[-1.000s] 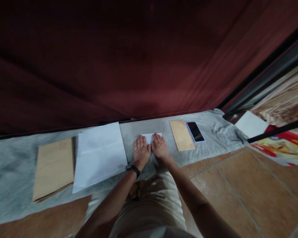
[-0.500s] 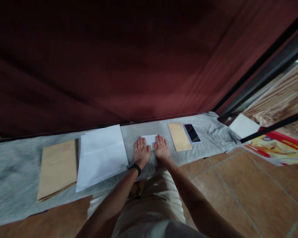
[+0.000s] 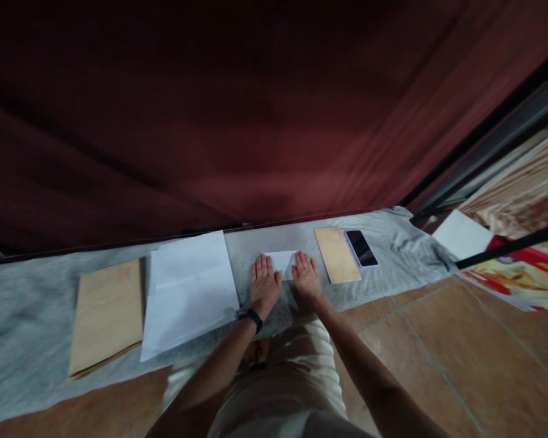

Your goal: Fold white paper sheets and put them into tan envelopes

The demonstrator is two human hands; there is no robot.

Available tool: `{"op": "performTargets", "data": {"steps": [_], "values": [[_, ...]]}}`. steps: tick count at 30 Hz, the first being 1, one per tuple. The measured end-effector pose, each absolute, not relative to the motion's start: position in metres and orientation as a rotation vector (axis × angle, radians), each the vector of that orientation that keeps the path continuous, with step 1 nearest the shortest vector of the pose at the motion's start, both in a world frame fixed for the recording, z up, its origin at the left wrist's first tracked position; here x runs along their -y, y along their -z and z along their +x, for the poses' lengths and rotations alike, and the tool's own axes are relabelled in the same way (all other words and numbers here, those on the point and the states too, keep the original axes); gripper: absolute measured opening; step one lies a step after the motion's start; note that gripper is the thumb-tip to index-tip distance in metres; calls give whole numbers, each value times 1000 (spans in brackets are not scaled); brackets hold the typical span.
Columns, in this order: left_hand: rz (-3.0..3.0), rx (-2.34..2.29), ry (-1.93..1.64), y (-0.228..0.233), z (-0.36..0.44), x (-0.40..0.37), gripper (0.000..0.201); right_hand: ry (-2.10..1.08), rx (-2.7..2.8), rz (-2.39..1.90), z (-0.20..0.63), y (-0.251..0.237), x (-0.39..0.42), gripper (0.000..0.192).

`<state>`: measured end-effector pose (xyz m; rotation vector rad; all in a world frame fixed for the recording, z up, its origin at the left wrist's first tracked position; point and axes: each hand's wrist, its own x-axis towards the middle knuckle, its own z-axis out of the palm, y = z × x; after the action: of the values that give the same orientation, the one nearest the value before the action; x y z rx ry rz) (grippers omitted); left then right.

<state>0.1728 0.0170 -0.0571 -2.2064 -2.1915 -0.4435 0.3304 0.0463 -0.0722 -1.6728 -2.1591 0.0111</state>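
My left hand (image 3: 263, 285) and my right hand (image 3: 307, 275) lie flat, palms down, side by side on a small folded white paper (image 3: 284, 261) that rests on a grey cloth (image 3: 22, 304) spread over the floor. Most of the paper is hidden under the palms; only its far edge and middle strip show. A black band circles my left wrist. A large white sheet (image 3: 188, 289) lies just left of my left hand. A small brown envelope (image 3: 337, 255) lies just right of my right hand.
A dark phone (image 3: 361, 247) lies beside the small envelope. A big brown envelope (image 3: 106, 313) sits at the left of the cloth. A dark red curtain (image 3: 256, 109) hangs behind. Brown floor tiles (image 3: 461, 359), another white sheet (image 3: 461, 234) and a colourful printed paper (image 3: 516, 277) are at right.
My hands have drawn slightly apart on the folded paper, so more of it shows between them. The view shifted a little.
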Motion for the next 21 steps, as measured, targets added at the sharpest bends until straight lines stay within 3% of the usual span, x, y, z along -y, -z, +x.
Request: {"op": "performTargets", "data": {"steps": [21], "values": [[-2213,2210,491,56,174,-17,64,-138,2264,-1629,315,63,-63,51]]}}
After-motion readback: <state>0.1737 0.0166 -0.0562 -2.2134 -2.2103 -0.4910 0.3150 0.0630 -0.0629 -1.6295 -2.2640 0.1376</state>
